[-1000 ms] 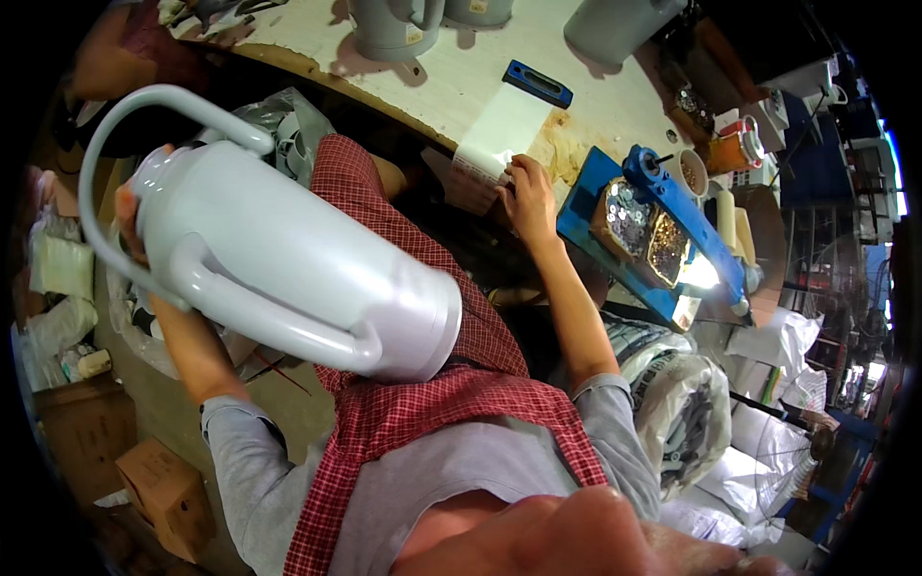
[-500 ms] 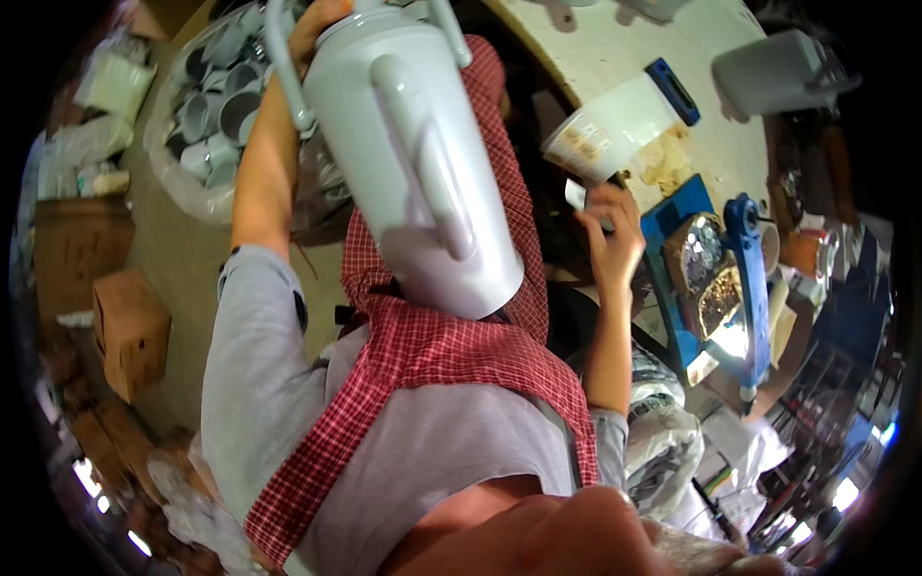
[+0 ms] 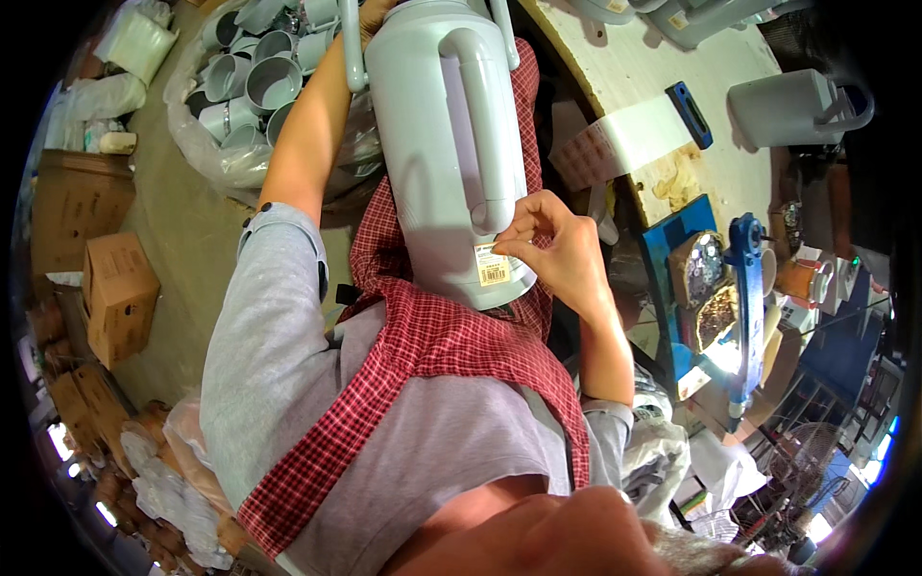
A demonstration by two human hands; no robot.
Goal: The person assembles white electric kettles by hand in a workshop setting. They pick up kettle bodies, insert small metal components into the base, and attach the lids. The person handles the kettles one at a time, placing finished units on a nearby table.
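A large pale grey-green jug (image 3: 413,144), looking like a vacuum flask, lies tilted over my lap with its base toward my body. Its long side handle (image 3: 485,125) faces up. At the top edge of the view my left hand (image 3: 376,13) grips the jug near its neck, its fingers partly hidden. A small white and yellow printed label (image 3: 494,268) sits on the jug's wall close to the base, below the handle's end. My right hand (image 3: 559,252) is closed in a pinch at that label's upper edge.
To the left, a clear plastic bag (image 3: 226,168) holds several grey cups. A worktable (image 3: 615,48) at the right bears a white strip of labels (image 3: 615,144), a grey pitcher (image 3: 783,108) and a blue tool (image 3: 744,298). Cardboard boxes (image 3: 120,298) stand on the floor at left.
My right hand has moved left from beside the table to the jug, bringing the label onto its wall. The jug has shifted right and turned slightly.
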